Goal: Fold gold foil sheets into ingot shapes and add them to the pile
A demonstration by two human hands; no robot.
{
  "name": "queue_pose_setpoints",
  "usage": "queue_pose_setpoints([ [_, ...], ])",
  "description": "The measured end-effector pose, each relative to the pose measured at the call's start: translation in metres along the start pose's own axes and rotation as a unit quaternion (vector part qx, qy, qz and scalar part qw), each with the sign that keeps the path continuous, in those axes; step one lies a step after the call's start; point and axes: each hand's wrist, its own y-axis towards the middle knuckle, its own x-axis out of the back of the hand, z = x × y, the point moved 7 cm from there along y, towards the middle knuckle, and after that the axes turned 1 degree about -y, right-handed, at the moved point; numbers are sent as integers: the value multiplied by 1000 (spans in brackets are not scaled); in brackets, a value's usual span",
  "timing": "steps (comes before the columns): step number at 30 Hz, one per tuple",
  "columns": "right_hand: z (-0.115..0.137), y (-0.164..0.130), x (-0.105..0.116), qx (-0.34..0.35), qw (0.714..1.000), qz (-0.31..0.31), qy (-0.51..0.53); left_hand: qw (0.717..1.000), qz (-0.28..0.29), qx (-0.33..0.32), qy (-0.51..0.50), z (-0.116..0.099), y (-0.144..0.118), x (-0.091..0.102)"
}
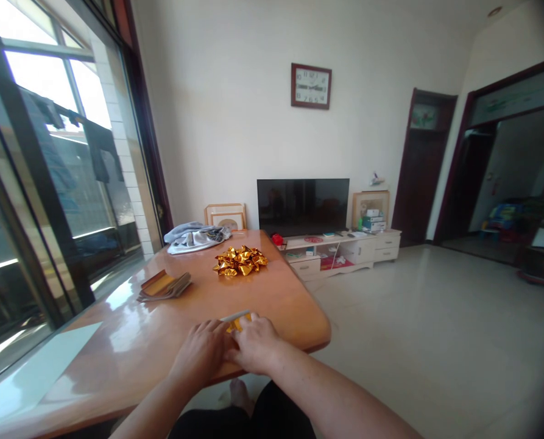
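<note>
At the far left, tall windows (pixel 47 152) run beside the orange wooden desk (pixel 162 341). On the desk, a flat stack of gold paper sheets (pixel 164 285) lies near the window side, with a grey cloth bundle (pixel 196 236) beyond it at the far edge. Right of the stack sits a heap of folded gold paper pieces (pixel 240 260). Near the front edge, the left hand (pixel 203 353) and the right hand (pixel 256 344) meet, fingers pressed together over a small gold paper piece (pixel 237 319), only partly visible between them. Further right stand a television (pixel 303 206) and a wall clock (pixel 310 86).
</note>
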Motion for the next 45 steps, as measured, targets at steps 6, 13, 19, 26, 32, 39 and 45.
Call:
queue_pose_setpoints([
  [6,-1,-1,-3,4,1000,0,0,999,25,-19,-21,1,1,-14],
  [13,-1,-3,-3,14,1000,8,-4,1000,22,-9,-6,-5,-1,-2],
  [19,-1,-5,-1,17,1000,23,-4,999,31,-8,3,-7,0,-1],
  [26,-4,-15,3,7,1000,4,11,998,42,-37,12,-16,2,7],
  [32,-20,-31,3,7,997,-2,71,998,44,-26,21,-17,4,11],
  [39,-84,-54,11,-115,988,-38,96,999,32,1,8,-16,11,14],
  [45,-91,-45,3,-99,989,-14,106,999,15,35,8,-12,20,11],
])
